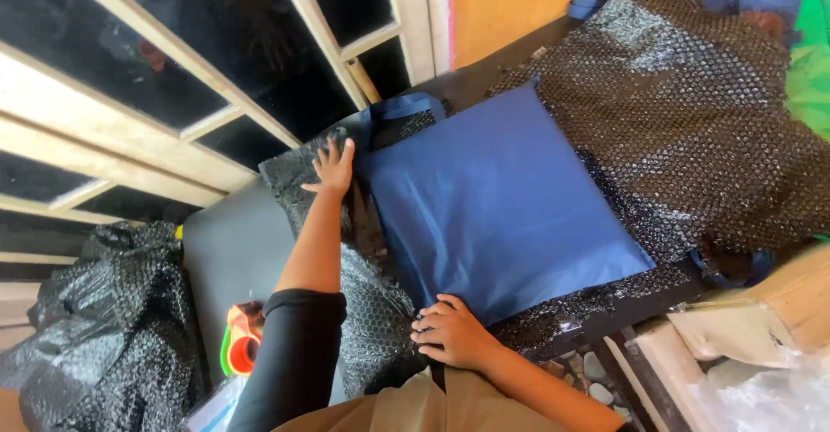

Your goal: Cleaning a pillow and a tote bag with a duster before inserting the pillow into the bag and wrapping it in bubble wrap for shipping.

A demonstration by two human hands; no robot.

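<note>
Blue bag: a flat navy fabric bag (497,203) lies on black bubble wrap on the table, its long axis running from the near grip away toward the handle (402,106) at the far end.
Left grip: the left hand (333,168) is spread flat, fingers splayed, pressing the black bubble wrap (298,181) just beside the bag's far corner — it pinches nothing.
Right grip: the right hand (451,332) rests with fingers curled loosely at the bag's near edge, touching both fabric and wrap; whether it pinches the edge, I cannot tell.
Nearer hand: the right one — the bag spreads away from it and to its right.
Around: a larger black bubble-wrap sheet (692,112) overlaps the bag's far right side; a bundled heap of wrap (108,328) sits well left of the left arm, a tape dispenser (242,341) just beside that arm's sleeve.
In the way: only the overlapping sheet.
</note>
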